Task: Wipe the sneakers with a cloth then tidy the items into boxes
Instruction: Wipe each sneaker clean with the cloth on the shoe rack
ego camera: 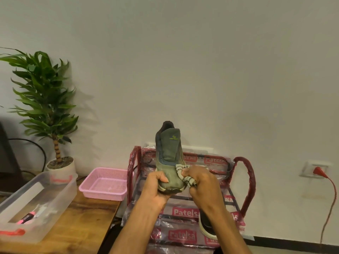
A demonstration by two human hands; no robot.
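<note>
Holding the sneaker (168, 153) up in the air over the plastic-wrapped rack (246, 180), toe down and heel up, tongue facing the camera, probably for steadying it against the rubbing and for exposing the toe area to the cloth (189, 181). Clamping the toe in the left grip (157, 186), fingers curling under the sole and thumb lying across the upper, forearm reaching up from the lower edge with the wrist bent back. Bunching the striped cloth in the right grip (200, 180), clenched round it and pressing it against the right side of the toe, just beside the left thumb, forearm rising at a matching slant. Judging the wiping step as being under way, not finished. Lying on the rack beneath the right forearm, partly hidden: the second sneaker (207, 226), seemingly waiting for its turn. Standing on the table (82, 226) at the left, well apart from the wiping and presumably serving the later tidying: a clear box (60, 191) containing a pink marker (27, 216), and a pink basket (102, 196) just beside the rack.
</note>
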